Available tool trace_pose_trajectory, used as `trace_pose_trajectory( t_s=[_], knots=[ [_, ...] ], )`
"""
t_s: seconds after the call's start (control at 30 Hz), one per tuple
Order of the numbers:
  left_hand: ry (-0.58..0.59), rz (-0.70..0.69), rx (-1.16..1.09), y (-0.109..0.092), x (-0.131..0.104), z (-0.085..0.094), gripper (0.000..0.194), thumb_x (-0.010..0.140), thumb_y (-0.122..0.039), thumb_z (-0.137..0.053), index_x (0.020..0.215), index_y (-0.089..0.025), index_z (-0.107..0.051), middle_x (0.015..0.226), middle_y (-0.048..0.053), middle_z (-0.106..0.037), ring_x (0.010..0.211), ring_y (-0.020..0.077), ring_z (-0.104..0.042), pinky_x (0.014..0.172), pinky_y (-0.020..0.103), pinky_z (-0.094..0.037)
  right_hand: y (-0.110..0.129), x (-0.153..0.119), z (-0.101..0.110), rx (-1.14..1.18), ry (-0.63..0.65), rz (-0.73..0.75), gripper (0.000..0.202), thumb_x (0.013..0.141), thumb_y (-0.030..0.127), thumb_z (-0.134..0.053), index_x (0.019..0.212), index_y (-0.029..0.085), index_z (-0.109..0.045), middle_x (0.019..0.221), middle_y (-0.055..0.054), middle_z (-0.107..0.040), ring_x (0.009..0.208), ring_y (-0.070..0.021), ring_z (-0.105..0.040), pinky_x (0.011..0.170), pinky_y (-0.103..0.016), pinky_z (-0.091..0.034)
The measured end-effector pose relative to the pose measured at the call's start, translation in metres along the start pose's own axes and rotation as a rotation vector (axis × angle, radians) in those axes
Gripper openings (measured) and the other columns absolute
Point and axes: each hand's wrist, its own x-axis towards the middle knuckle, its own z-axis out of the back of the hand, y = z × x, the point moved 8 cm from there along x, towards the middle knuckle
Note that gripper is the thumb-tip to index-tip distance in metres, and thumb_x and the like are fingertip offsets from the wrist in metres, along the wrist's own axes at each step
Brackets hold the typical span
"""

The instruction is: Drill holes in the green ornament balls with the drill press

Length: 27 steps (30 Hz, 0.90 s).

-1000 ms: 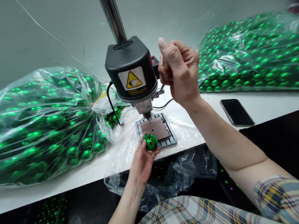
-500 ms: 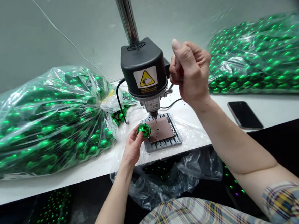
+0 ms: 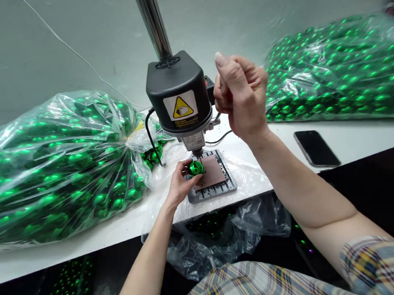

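A big bag of green balls (image 3: 61,173) lies left of the black drill (image 3: 176,88). My right hand (image 3: 242,95) is curled tight beside it, round what I can't tell. My left hand (image 3: 179,183) pinches one green ball (image 3: 196,167) just below the drill.

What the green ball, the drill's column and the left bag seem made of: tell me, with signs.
Green ball: mirror-glossy, with sharp highlights; perhaps plastic, though glass is possible.
Column: probably polished metal, from its bright lengthwise streaks.
Left bag: likely thin clear plastic film, see-through and creased.
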Motion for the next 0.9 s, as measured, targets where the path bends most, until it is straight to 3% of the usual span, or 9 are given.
trace_pose_trajectory(
  t_s=[0.17,0.3,0.67,0.9],
  knots=[
    [0.015,-0.193,0.213,-0.015,0.003,-0.009,0.048,0.069,-0.019,-0.076,0.115,-0.020,-0.064,0.112,0.007,-0.060,0.104,0.0225,-0.061,0.091,0.038,-0.051,-0.001,0.000,0.000,-0.050,-0.003,-0.007,0.069,0.080,0.084,-0.052,0.060,0.023,-0.026,0.049,0.005,-0.029,0.043,-0.0091,-0.025,0.040,-0.030,-0.023],
    [-0.003,-0.246,0.234,-0.016,0.001,-0.015,0.050,0.069,-0.015,-0.071,0.118,-0.021,-0.062,0.116,0.007,-0.057,0.111,0.0238,-0.060,0.097,0.040,-0.050,0.000,0.000,0.000,-0.054,-0.007,-0.011,0.068,0.081,0.081,-0.055,0.060,0.024,-0.026,0.048,0.005,-0.029,0.043,-0.0096,-0.025,0.040,-0.030,-0.025],
    [-0.045,-0.140,0.102,-0.002,-0.012,-0.028,0.053,0.081,-0.031,-0.073,0.130,-0.020,-0.055,0.127,0.011,-0.063,0.119,0.0269,-0.060,0.106,0.043,-0.046,0.001,0.000,0.001,0.006,-0.014,0.003,0.064,0.083,0.071,-0.064,0.059,0.023,-0.030,0.048,0.006,-0.030,0.042,-0.0090,-0.027,0.041,-0.029,-0.025],
    [-0.064,-0.088,0.016,0.010,-0.010,-0.024,0.057,0.088,-0.036,-0.066,0.141,-0.020,-0.050,0.137,0.014,-0.061,0.130,0.0291,-0.056,0.115,0.046,-0.040,0.003,-0.001,0.000,0.048,0.008,0.025,0.063,0.083,0.067,-0.068,0.059,0.023,-0.029,0.048,0.006,-0.030,0.041,-0.0077,-0.026,0.041,-0.028,-0.023]
  ],
)
